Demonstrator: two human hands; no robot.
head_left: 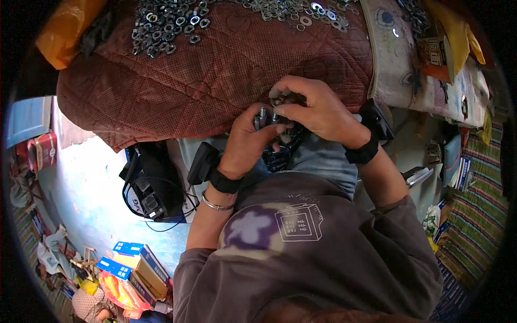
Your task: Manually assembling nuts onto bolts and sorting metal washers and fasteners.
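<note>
Silver threaded metal bolts (263, 114) stand at the centre of the frame, shanks pointing up out of the person's left hand (245, 142). That hand curls its fingers round the bolts with the thumb closing in from the near side, a grip that seems meant to keep several upright together with their ends free. Right hand (323, 110) arches over from the right, forefinger and thumb bent toward each other about a small shiny metal piece (277, 100); whether they pinch it firmly, or what it is exactly, I cannot tell. Coming from above probably leaves the bolt ends within reach of those fingertips.

Just below the hands, a dark cluster of metal parts (276, 157) sits at the lap of faded blue jeans (323, 159), likely handy there for picking up. Beyond the hands spreads a reddish-brown quilted cloth (226, 70), whose soft surface would help stop small parts rolling. On it, a heap of silver hexagonal nuts (171, 27) lies at upper left and a scatter of flat silver washers (305, 20) at upper centre, apart from each other, presumably to keep the kinds sorted.
</note>
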